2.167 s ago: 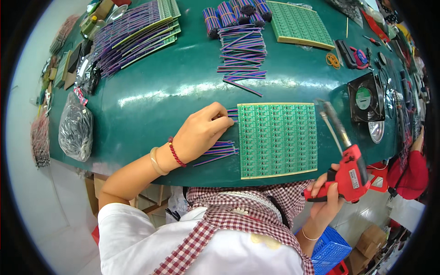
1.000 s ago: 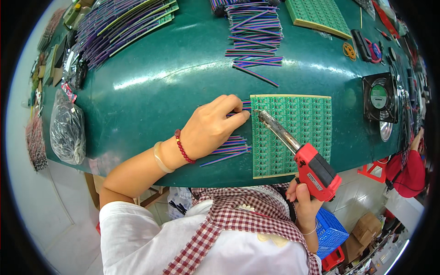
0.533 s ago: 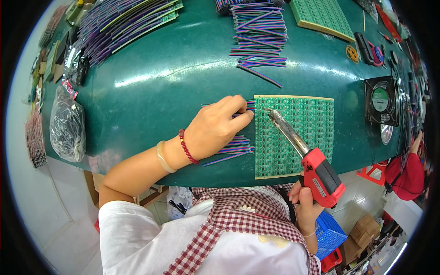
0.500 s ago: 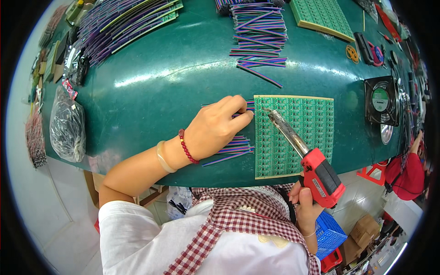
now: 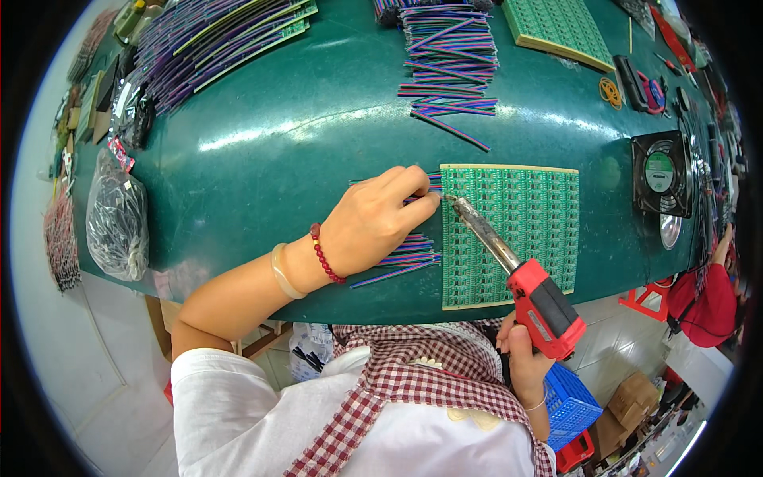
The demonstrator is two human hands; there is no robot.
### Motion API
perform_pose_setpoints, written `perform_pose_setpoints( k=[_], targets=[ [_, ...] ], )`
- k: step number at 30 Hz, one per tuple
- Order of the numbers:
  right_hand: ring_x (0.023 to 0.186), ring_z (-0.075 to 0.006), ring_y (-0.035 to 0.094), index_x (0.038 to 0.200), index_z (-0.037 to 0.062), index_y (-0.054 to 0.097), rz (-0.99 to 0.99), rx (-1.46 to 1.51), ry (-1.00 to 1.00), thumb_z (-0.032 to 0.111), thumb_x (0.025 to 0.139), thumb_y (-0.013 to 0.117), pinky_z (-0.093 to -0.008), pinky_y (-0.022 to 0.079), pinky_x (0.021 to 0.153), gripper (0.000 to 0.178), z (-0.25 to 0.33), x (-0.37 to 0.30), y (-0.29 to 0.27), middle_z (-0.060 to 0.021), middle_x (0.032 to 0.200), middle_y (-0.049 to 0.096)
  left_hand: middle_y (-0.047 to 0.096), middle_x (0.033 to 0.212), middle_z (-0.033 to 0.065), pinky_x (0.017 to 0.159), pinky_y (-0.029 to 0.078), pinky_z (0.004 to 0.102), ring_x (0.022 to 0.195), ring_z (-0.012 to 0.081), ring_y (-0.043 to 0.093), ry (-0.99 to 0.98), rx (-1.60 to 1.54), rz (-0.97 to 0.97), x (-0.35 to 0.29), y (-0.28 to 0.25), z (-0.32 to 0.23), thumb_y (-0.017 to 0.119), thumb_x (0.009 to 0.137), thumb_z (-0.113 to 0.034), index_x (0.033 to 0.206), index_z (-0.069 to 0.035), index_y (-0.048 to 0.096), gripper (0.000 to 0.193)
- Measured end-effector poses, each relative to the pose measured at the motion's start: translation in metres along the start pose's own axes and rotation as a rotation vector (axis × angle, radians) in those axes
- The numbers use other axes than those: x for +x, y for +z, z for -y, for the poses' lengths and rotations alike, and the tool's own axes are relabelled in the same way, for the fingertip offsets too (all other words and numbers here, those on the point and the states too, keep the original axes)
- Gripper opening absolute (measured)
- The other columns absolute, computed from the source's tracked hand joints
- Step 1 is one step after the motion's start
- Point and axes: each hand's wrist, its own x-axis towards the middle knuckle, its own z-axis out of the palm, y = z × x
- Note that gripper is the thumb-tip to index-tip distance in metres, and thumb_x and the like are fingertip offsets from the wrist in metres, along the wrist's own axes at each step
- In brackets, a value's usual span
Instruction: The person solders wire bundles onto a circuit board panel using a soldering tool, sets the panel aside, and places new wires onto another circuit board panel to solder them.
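A green panel of circuit boards [image 5: 528, 230] lies on the table in front of me. Against its left edge, my left hand [image 5: 373, 216] pinches a short multicoloured ribbon wire [image 5: 434, 183], with finger and thumb closed; most of the wire is hidden beneath the hand. More cut ribbon wires [image 5: 409, 253] lie below that hand, their ends at the panel's edge. My right hand [image 5: 528, 364] grips a red and black soldering iron [image 5: 544, 308]. Its tip points to the upper left and is at the panel's left edge, close to my left fingertips; contact cannot be made out.
Loose ribbon wires [image 5: 449, 71] lie in a pile at the far middle. Wired boards [image 5: 226, 40] are heaped far left, and stacked panels [image 5: 560, 32] stand far right. A black fan [image 5: 661, 173] is at the right, a plastic bag [image 5: 117, 219] at the left edge.
The soldering iron and my right hand have shifted left, bringing the tip from over the panel to its left edge. My left hand has stayed in place.
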Motion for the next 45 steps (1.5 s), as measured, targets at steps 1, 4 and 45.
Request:
perform_pose_setpoints(
  k=[1,4,45],
  targets=[
    [0.055,-0.0102,0.048,0.106,-0.0033,0.051,-0.038,0.027,0.014,0.012,0.091,0.055,-0.0247,0.041,0.05,0.021,0.001,-0.001,0.001,-0.0082,0.07,0.056,0.055,0.085,0.0082,0.056,0.049,0.031,0.07,0.0209,0.059,-0.006,-0.007,0.005,0.0,0.0,0.0,0.068,0.073,0.002,0.09,-0.002,0.066,0.018],
    [0.055,-0.0101,0.048,0.105,-0.0031,0.051,-0.081,0.027,0.016,0.012,0.091,0.055,-0.0248,0.041,0.05,0.021,0.001,-0.004,0.001,-0.008,0.069,0.055,0.055,0.085,0.0081,0.056,0.049,0.0311,0.071,0.0207,0.059,-0.007,-0.014,0.001,0.0,0.0,0.0,0.067,0.073,0.002,0.089,-0.003,0.066,0.017],
    [0.052,-0.0105,0.044,0.123,-0.0042,0.047,-0.127,0.17,-0.034,0.027,0.094,0.057,-0.0247,0.041,0.05,0.043,0.006,-0.012,-0.007,-0.0086,0.068,0.055,0.054,0.084,0.0076,0.072,0.045,0.0368,0.08,0.0254,0.054,-0.074,0.176,0.077,0.005,-0.017,-0.026,0.066,0.074,-0.005,0.088,-0.005,0.061,0.014]
  ],
)
